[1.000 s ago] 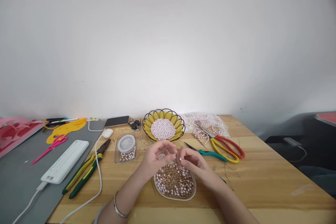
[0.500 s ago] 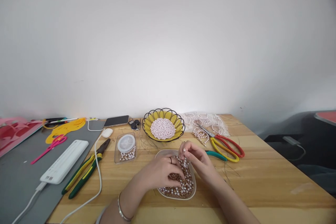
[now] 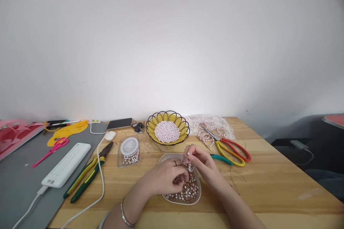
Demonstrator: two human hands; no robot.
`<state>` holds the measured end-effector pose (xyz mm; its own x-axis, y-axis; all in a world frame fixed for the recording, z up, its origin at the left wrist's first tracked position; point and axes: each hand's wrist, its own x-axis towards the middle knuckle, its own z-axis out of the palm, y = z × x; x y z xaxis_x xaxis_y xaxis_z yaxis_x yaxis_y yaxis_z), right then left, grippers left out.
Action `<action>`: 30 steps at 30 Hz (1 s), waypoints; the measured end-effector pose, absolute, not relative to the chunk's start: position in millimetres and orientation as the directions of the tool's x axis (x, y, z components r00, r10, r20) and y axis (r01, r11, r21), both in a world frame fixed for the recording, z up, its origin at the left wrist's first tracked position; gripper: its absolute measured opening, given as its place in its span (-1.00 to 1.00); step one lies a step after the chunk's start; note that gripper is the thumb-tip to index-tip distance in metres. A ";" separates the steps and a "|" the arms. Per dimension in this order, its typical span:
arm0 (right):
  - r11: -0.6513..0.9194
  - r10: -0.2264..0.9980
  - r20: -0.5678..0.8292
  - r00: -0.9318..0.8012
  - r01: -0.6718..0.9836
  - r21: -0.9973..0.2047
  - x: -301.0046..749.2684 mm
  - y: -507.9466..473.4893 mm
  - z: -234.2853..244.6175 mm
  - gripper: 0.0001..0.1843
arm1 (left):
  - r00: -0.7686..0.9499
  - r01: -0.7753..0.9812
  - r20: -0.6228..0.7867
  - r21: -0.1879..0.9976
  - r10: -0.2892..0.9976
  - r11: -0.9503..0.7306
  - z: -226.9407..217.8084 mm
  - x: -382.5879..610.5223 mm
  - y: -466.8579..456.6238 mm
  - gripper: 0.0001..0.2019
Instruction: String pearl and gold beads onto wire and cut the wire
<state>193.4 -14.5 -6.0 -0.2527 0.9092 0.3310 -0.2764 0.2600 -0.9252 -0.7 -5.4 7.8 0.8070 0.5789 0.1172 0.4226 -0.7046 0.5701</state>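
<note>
A white bowl (image 3: 198, 196) of brown and pearly pink beads (image 3: 190, 189) stands on the table in front of me. Over its left side, my left hand (image 3: 168, 177) has its fingers curled down at the beads, thumb and forefinger drawn together. Whatever may be between those fingertips is too small to make out. At the bowl's upper right edge, my right hand (image 3: 202, 161) pinches a small pearl bead (image 3: 188, 154) between thumb and forefinger. Whether that bead hangs on a thread I cannot tell.
Behind the bowl stands a yellow basket (image 3: 150, 130) of pale pink beads. Scissors (image 3: 233, 150), teal-handled pliers (image 3: 221, 159) and bead strands (image 3: 205, 137) lie right. Leftward are a clear box (image 3: 120, 157), green-yellow pliers (image 3: 87, 175), a white cable (image 3: 102, 182) and a power bank (image 3: 66, 166).
My left hand's fingers have curled in and drawn closer together over the beads. The right hand holds its pinch in almost the same place.
</note>
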 end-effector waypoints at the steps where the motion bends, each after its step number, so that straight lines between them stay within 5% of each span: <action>1: 0.261 0.909 0.331 -0.252 -0.274 -0.926 193.3 -14.4 -6.2 -0.70 | 0.799 0.445 0.104 0.560 0.592 -0.699 8.4 -0.6 -6.1 -0.80; 7: 0.272 0.911 0.332 -0.243 -0.248 -0.930 192.9 -13.6 -5.8 -0.69 | 0.801 0.508 0.007 0.521 0.598 -0.686 5.8 0.0 -8.2 -0.83; 13: 0.264 0.909 0.331 -0.251 -0.267 -0.927 193.5 -14.2 -5.8 -0.67 | 0.783 0.461 0.069 0.602 0.618 -0.651 4.0 0.9 -6.9 -0.86; 20: 0.244 0.915 0.328 -0.235 -0.326 -0.913 194.0 -14.5 -11.2 -0.69 | 0.541 0.082 0.140 0.973 0.830 -0.217 19.3 1.9 -2.5 -0.92; 23: 0.266 0.901 0.354 -0.252 -0.324 -0.908 193.5 -14.5 -9.9 -0.67 | 0.410 -0.102 0.123 0.991 0.904 -0.089 22.0 -0.1 1.1 -0.87; 30: 0.212 0.859 0.354 -0.370 -0.374 -0.903 191.0 -18.0 -8.2 -0.65 | 0.287 -0.222 0.126 0.973 0.950 -0.062 19.9 -3.0 3.5 -0.84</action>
<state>191.0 -18.0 -8.2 -0.3700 0.8587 0.3545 -0.3736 0.2118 -0.9031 -3.0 3.5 19.9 0.2868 0.9497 0.1259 -0.2221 -0.0619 0.9731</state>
